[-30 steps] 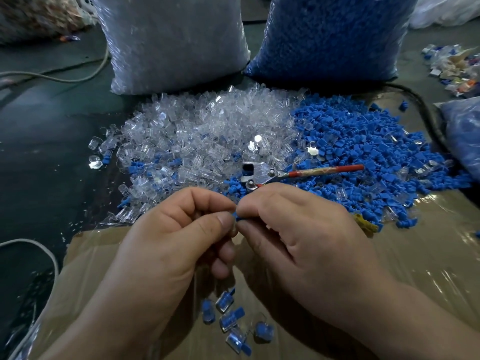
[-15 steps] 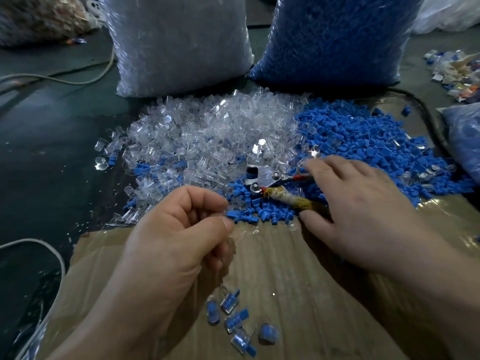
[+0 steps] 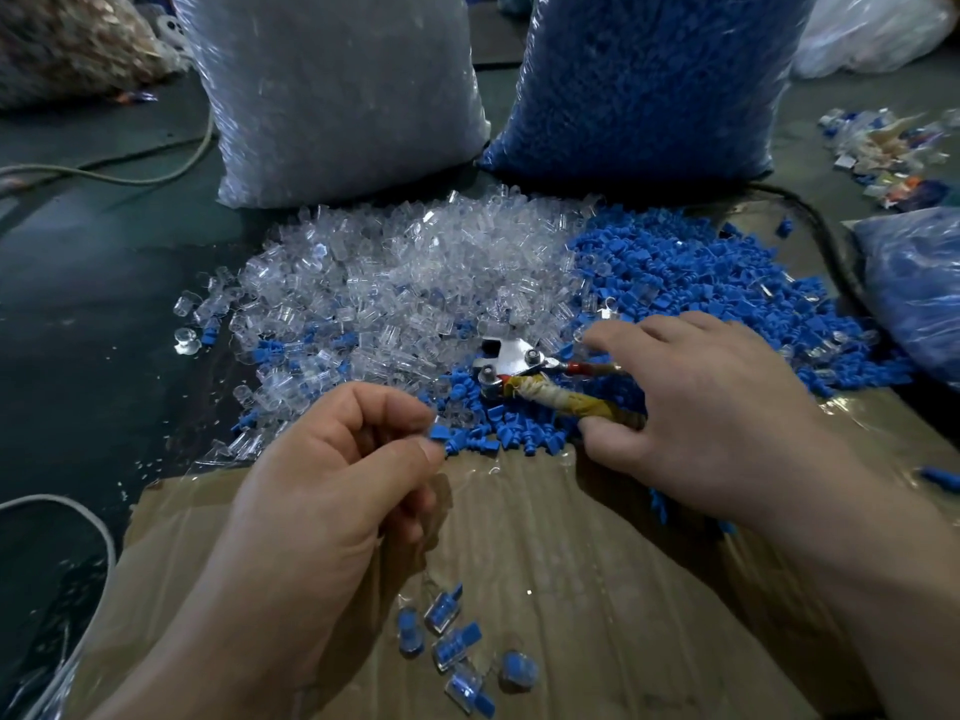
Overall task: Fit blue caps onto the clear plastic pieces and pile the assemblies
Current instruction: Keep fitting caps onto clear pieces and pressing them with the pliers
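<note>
Our left hand [image 3: 332, 491] is curled, thumb close against forefinger, but we cannot tell whether it pinches a piece. Our right hand [image 3: 706, 407] lies spread over a metal crimping tool [image 3: 511, 358], its thumb touching the rag-wrapped handle. Glossy, tube-like clear pieces [image 3: 405, 283] heap on the left and run into the matte, blocky blue caps [image 3: 691, 283] on the right. Five finished assemblies [image 3: 452, 646] lie loose on the ribbed, tape-shiny cardboard [image 3: 597, 589] below our left hand. Two bulging plastic sacks [image 3: 332, 90] close off the far side. The dark floor [image 3: 93, 314] lies open to the left, and bare cardboard lies between our wrists.
</note>
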